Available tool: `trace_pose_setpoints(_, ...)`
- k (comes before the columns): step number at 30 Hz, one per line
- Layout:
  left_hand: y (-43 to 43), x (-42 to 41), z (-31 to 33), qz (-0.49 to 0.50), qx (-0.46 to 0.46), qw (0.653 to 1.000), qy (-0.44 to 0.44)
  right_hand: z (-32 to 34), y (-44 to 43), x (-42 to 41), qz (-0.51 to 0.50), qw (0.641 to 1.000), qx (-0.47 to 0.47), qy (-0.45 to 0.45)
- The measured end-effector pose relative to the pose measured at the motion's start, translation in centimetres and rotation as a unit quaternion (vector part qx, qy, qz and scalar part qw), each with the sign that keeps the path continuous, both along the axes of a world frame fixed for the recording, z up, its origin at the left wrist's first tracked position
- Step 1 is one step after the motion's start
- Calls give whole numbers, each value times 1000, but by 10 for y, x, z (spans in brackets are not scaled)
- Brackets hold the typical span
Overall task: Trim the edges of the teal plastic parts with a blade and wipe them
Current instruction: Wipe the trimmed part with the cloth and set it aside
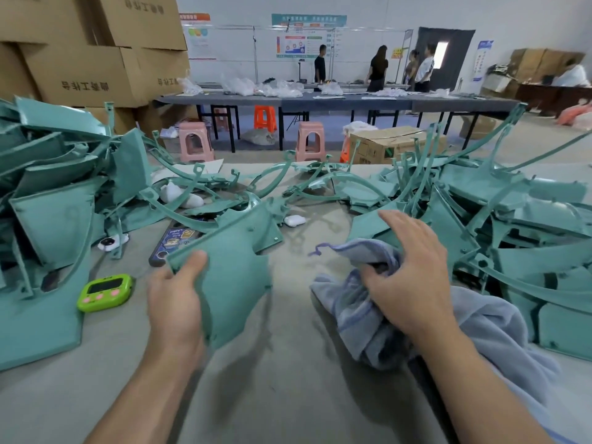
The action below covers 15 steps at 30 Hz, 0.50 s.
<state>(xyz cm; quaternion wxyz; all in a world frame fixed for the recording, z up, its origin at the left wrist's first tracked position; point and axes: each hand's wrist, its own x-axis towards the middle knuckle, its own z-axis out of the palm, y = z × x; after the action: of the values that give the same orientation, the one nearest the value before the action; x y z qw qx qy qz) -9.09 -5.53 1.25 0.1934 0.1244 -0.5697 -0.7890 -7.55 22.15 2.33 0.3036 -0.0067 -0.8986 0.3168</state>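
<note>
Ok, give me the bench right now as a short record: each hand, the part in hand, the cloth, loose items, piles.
left hand: grips the teal panel at its near-left edge, lifted above the bench
right hand: on the blue-grey cloth, fingers spread, cloth bunched under the palm
blade: not visible
loose items: green timer, phone, white earbud case
piles: teal parts stacked left and right

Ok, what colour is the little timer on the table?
Bright green timer with pink buttons, seen in the head view.
</note>
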Motion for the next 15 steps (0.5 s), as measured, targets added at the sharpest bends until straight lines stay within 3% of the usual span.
trace_pose_setpoints(2,16,10,-2,50,-200,974,94,7,-30,13,122,992,20,25)
trace_pose_setpoints(4,30,21,-5,29,-401,895,194,8,-63,23,229,967,-92,-55)
trace_pose_setpoints(5,35,24,-8,6,-466,853,236,9,-79,27,273,937,-192,-106)
trace_pose_setpoints(6,41,26,-11,-34,-509,818,264,10,-91,28,297,883,-327,-160)
trace_pose_setpoints(8,48,29,-12,-147,-561,769,268,8,-98,23,264,717,-593,-253)
trace_pose_setpoints(9,50,31,-11,-197,-570,757,253,5,-95,20,229,658,-666,-268)
trace_pose_setpoints(10,50,31,-10,-238,-568,752,237,5,-89,17,195,634,-697,-273)
trace_pose_setpoints(13,48,31,-10,-277,-520,784,195,0,-74,9,115,632,-719,-264)
trace_pose_setpoints(15,49,26,-14,-222,-584,764,162,-2,-70,4,92,644,-715,-255)
